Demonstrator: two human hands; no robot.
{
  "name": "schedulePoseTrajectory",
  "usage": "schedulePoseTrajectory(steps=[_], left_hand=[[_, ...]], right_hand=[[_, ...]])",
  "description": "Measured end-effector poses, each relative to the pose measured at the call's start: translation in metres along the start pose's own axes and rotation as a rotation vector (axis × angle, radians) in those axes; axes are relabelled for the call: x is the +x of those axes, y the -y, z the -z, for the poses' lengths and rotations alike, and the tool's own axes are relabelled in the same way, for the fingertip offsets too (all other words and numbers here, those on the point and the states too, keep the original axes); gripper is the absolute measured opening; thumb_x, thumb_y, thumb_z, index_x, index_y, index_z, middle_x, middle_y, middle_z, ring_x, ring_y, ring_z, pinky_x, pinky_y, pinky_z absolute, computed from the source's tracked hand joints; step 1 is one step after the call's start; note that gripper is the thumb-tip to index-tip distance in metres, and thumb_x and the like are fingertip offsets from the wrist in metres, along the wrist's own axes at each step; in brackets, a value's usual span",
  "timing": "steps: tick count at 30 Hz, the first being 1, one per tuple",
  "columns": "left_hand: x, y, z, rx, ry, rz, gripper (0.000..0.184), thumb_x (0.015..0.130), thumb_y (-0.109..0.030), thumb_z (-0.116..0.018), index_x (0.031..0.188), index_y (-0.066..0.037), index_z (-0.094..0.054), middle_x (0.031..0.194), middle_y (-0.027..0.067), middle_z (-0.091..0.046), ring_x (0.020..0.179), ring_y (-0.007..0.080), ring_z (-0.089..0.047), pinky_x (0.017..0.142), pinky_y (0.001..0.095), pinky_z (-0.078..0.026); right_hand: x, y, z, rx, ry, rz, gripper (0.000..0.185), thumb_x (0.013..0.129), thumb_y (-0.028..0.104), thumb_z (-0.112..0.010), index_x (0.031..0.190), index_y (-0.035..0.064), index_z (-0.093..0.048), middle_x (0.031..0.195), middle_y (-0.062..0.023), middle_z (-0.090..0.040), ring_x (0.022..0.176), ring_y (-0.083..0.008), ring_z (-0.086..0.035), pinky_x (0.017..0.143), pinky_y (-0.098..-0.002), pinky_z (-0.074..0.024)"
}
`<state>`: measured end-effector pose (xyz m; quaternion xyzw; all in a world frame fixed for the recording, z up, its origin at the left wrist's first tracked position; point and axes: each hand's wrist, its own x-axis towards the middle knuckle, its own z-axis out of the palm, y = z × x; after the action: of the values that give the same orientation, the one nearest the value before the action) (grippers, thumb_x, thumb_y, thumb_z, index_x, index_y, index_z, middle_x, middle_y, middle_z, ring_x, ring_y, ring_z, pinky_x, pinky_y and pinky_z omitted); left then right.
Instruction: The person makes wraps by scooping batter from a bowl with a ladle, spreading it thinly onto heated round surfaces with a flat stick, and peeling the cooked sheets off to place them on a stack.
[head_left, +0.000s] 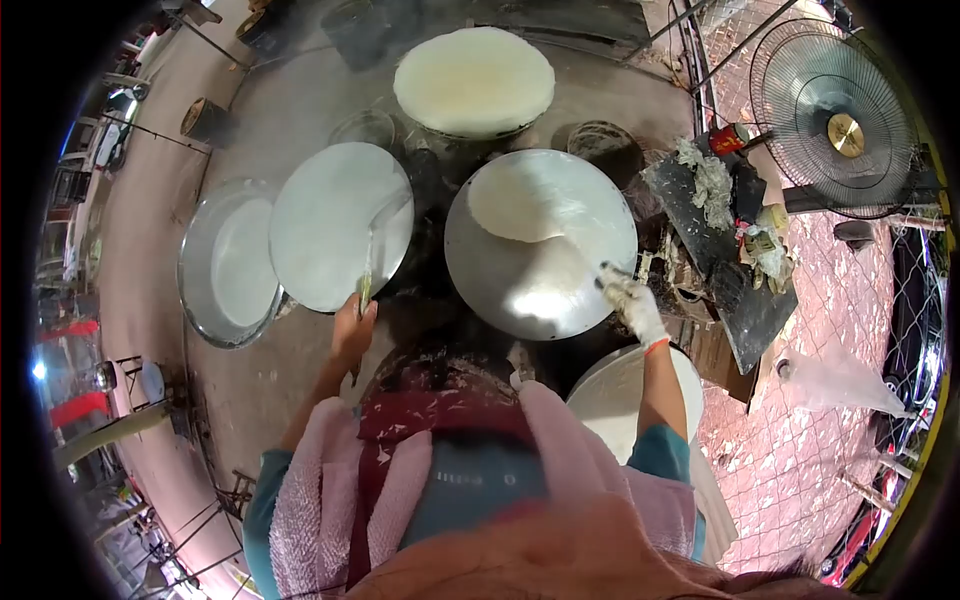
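From here I see a wide, shiny round pan [475, 270], a thin pale sheet [510, 205] covering its far-left part. A slim, greenish-handled tool [366, 270] crosses the near-right edge of a smooth white disc [325, 220] (its far end is a blur).

The ground around me is bare, dull grey-brown concrete [235, 410], and along the left it runs beside a paler pinkish strip [150, 240]. Over on the right there's a chain-link fence [790, 480], with mottled pink paving [745, 500] showing through the mesh. Close by the fence stands a big round fan [832, 118] in a wire cage, gold at its hub. A dark bucket [206, 122] sits out on the left. Past the far left edge it gets cluttered, with red patches and one bright bluish-white light [40, 371].
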<state>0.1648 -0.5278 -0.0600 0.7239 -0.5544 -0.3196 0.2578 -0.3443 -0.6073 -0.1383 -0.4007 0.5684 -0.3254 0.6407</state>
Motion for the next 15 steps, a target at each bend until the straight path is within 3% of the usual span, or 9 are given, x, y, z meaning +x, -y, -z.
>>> schedulePoseTrajectory(steps=[1, 2, 5, 6, 9, 10, 11, 13, 15], left_hand=[[0.004, 0.000, -0.002, 0.004, -0.001, 0.008, 0.018, 0.091, -0.016, -0.055, 0.086, 0.001, -0.051, 0.062, 0.0088, -0.047, 0.055, 0.0187, -0.044, 0.053, 0.0337, -0.038], [0.012, 0.001, -0.005, 0.007, 0.000, 0.013, 0.019, 0.091, -0.016, -0.056, 0.087, 0.001, -0.051, 0.062, 0.0124, -0.048, 0.055, 0.0238, -0.047, 0.054, 0.0362, -0.040], [0.047, 0.001, -0.017, 0.086, -0.021, -0.104, 0.021, 0.091, -0.017, -0.057, 0.089, 0.003, -0.052, 0.068, 0.0224, -0.054, 0.065, 0.0390, -0.054, 0.059, 0.0424, -0.043], [0.059, -0.001, -0.023, 0.121, -0.032, -0.162, 0.021, 0.091, -0.018, -0.057, 0.089, 0.003, -0.052, 0.071, 0.0256, -0.056, 0.069, 0.0441, -0.056, 0.060, 0.0442, -0.043], [0.101, -0.013, -0.044, 0.322, 0.045, -0.228, 0.021, 0.090, -0.017, -0.057, 0.092, 0.003, -0.050, 0.079, 0.0279, -0.059, 0.078, 0.0481, -0.057, 0.064, 0.0504, -0.044], [0.112, -0.015, -0.052, 0.398, 0.055, -0.285, 0.021, 0.089, -0.017, -0.057, 0.093, 0.003, -0.049, 0.078, 0.0269, -0.060, 0.076, 0.0469, -0.058, 0.064, 0.0511, -0.045], [0.120, -0.023, -0.058, 0.442, 0.067, -0.332, 0.021, 0.090, -0.017, -0.056, 0.092, 0.002, -0.049, 0.078, 0.0262, -0.060, 0.074, 0.0460, -0.059, 0.063, 0.0513, -0.045], [0.131, -0.036, -0.066, 0.526, 0.089, -0.427, 0.019, 0.090, -0.018, -0.055, 0.091, 0.000, -0.048, 0.078, 0.0247, -0.061, 0.071, 0.0441, -0.060, 0.063, 0.0517, -0.046], [0.133, -0.027, -0.071, 0.615, 0.119, -0.446, 0.018, 0.090, -0.019, -0.053, 0.091, -0.002, -0.049, 0.075, 0.0230, -0.062, 0.069, 0.0422, -0.060, 0.060, 0.0504, -0.047]], right_hand=[[0.009, 0.008, 0.001, 0.088, -0.088, -0.018, 0.030, 0.088, 0.007, -0.063, 0.118, 0.0016, -0.062, 0.116, -0.0105, -0.063, 0.109, -0.0137, -0.056, 0.096, -0.0192, -0.0422], [0.022, -0.005, 0.011, -0.379, 0.007, 0.266, 0.032, 0.091, 0.012, -0.061, 0.122, 0.0025, -0.060, 0.103, -0.0076, -0.066, 0.089, -0.0096, -0.060, 0.076, -0.0166, -0.0483], [-0.010, 0.050, -0.025, -0.259, 0.217, -0.283, 0.034, 0.091, 0.016, -0.062, 0.122, 0.0019, -0.059, 0.085, -0.0022, -0.065, 0.063, -0.0040, -0.053, 0.050, -0.0159, -0.0412], [-0.017, 0.034, -0.022, -0.126, 0.206, -0.312, 0.031, 0.088, 0.014, -0.066, 0.117, 0.0020, -0.063, 0.075, 0.0024, -0.059, 0.049, -0.0011, -0.040, 0.038, -0.0184, -0.0264], [-0.046, 0.040, -0.006, -0.076, 0.209, -0.272, 0.032, 0.086, 0.011, -0.068, 0.115, -0.0003, -0.062, 0.082, -0.0004, -0.064, 0.052, -0.0018, -0.047, 0.039, -0.0165, -0.0328], [-0.033, 0.011, 0.019, 0.081, 0.201, -0.254, 0.036, 0.085, 0.006, -0.068, 0.118, -0.0033, -0.060, 0.091, -0.0021, -0.068, 0.061, -0.0032, -0.055, 0.049, -0.0165, -0.0431], [-0.032, 0.009, 0.010, 0.048, 0.053, 0.005, 0.035, 0.086, 0.004, -0.066, 0.119, -0.0062, -0.059, 0.104, -0.0045, -0.068, 0.078, -0.0054, -0.060, 0.067, -0.0175, -0.0490], [-0.011, 0.005, 0.011, 0.001, -0.086, 0.085, 0.034, 0.088, 0.007, -0.065, 0.120, -0.0040, -0.059, 0.106, -0.0028, -0.065, 0.087, -0.0061, -0.057, 0.073, -0.0184, -0.0465], [0.000, 0.022, -0.002, -0.177, 0.060, -0.148, 0.036, 0.091, 0.012, -0.063, 0.125, 0.0008, -0.058, 0.105, -0.0007, -0.063, 0.087, -0.0049, -0.052, 0.071, -0.0169, -0.0427]])
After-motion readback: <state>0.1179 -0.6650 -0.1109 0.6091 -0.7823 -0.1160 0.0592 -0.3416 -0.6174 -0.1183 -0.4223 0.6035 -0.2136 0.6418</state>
